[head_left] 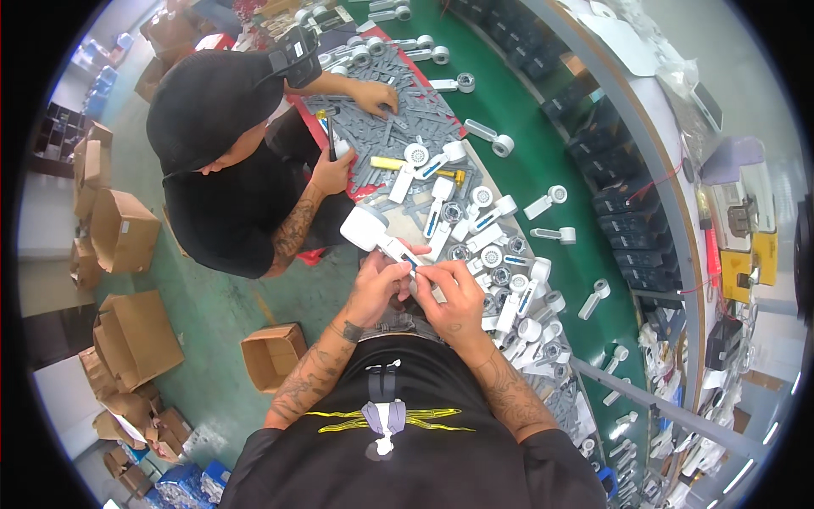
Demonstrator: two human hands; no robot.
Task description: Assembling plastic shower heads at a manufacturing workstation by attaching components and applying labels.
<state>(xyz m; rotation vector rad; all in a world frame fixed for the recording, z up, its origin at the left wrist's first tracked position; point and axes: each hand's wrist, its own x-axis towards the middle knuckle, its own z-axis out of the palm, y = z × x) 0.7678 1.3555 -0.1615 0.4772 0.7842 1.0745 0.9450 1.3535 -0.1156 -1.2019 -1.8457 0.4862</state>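
In front of my body is a white handheld device (365,227) with a round head and a straight handle, its head pointing up and left. My left hand (373,293) is wrapped round the handle from below, thumb on top. A dark blue strip shows along the handle. My right hand (451,299) pinches at the handle's lower end; whether a small part is also between those fingertips I cannot make out. To the right of my hands lies a heap of similar white devices (509,310), several with blue strips in their handles.
A co-worker in a black cap (212,110) sits at the left, one hand in a pile of grey strips (415,110), the other holding a dark tool. A yellow-handled tool (407,165) lies nearby. Beyond runs a green conveyor (568,263) with spaced devices. Cardboard boxes (273,356) stand left.
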